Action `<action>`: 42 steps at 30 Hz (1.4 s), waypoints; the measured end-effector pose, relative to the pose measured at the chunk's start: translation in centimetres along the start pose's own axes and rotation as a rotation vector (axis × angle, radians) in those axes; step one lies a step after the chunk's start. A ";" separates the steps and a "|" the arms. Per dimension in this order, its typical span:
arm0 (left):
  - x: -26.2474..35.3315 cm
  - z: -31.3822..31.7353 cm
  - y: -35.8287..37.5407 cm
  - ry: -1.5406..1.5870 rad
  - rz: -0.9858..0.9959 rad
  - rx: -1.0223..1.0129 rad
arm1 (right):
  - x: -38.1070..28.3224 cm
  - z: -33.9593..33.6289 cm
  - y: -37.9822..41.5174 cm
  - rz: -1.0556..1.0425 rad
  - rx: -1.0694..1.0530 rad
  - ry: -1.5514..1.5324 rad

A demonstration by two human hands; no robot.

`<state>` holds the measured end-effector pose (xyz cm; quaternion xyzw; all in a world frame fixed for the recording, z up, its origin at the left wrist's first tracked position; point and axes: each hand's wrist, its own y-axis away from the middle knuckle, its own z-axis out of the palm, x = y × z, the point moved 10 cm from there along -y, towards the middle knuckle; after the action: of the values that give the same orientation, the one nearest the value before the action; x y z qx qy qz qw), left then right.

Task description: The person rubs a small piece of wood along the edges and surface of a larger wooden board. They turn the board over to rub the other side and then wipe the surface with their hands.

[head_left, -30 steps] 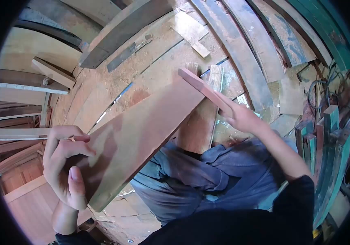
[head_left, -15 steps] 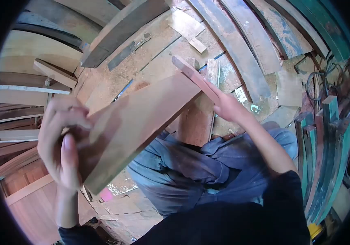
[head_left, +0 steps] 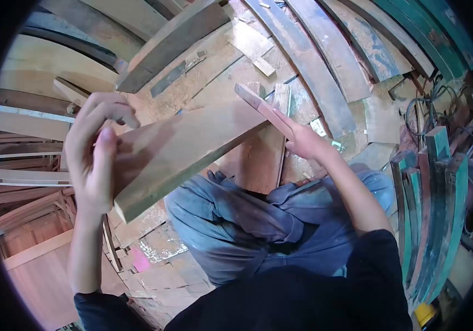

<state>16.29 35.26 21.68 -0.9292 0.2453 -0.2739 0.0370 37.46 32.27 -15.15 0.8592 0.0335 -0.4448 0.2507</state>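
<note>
A thick, pale brown wooden board [head_left: 186, 146] lies slanted in front of me, its near end toward my left side. My left hand [head_left: 95, 157] is at that near end, thumb and curled fingers about the board's edge, and part of the grip is hidden. In my right hand [head_left: 305, 140] is a narrow, flat, reddish wooden strip [head_left: 264, 109] with a rounded tip. The strip crosses the board's far end at an angle, right at its end edge. Beneath that end, another reddish plank [head_left: 258, 165] and a wood block [head_left: 282, 98] show on the floor.
Long planks [head_left: 308, 60] line the floor at the upper right. Green-painted timbers [head_left: 449, 193] stand at the right beside tangled cables [head_left: 429, 113]. Wooden panels and frames [head_left: 32, 231] fill the left. Sawdust and small offcuts [head_left: 264, 66] lie about; my bent legs [head_left: 236, 220] are below the board.
The board's near end has moved up in view, together with my left hand. My right hand has shifted slightly down with the strip, still at the board's far end.
</note>
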 end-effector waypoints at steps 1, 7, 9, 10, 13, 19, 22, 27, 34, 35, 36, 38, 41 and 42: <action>0.3 0.1 0.0 -0.016 0.037 -0.036 | 0.2 0.1 0.4 0.006 -0.016 0.007; -2.1 0.6 3.3 -0.005 0.025 -0.139 | 1.0 -2.4 9.4 -0.162 0.054 -0.006; -2.6 0.0 3.4 0.053 -0.091 -0.013 | 0.1 -1.5 9.6 -0.170 0.095 -0.020; -2.1 0.1 2.8 0.032 -0.065 -0.011 | -1.1 -1.3 7.5 -0.106 0.049 0.005; -1.1 -0.1 2.1 -0.013 0.048 -0.010 | -1.0 -0.3 1.5 0.054 -0.063 0.037; -4.3 0.3 7.0 0.020 -0.049 -0.024 | -0.7 -1.8 12.2 -0.157 0.014 -0.025; -5.5 0.1 8.7 0.064 -0.061 0.020 | -1.2 -0.9 14.5 -0.118 0.049 0.086; -4.3 -0.2 8.0 0.066 -0.062 0.033 | -1.7 0.6 2.5 0.050 -0.017 0.109; -5.5 -0.1 8.9 0.084 -0.046 0.035 | -1.1 -0.1 10.6 -0.238 0.116 -0.016; -5.7 -0.4 8.9 0.085 -0.057 0.064 | -1.2 -0.4 11.5 -0.310 0.139 -0.068; -5.6 -0.5 8.6 0.097 -0.064 0.074 | -0.8 -0.1 10.7 -0.320 0.233 -0.034; -4.1 -0.6 7.1 0.096 -0.066 0.085 | -0.1 0.8 6.5 -0.010 0.098 -0.039; -2.5 -0.9 4.9 0.080 -0.003 0.102 | 0.6 1.2 0.7 0.068 0.048 0.089; -2.4 -0.8 4.7 0.081 0.000 0.087 | 0.8 0.9 1.5 0.065 0.044 0.083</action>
<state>12.11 32.29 20.21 -0.9149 0.2343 -0.3216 0.0675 37.66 30.44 -15.58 0.8828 0.0063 -0.4010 0.2446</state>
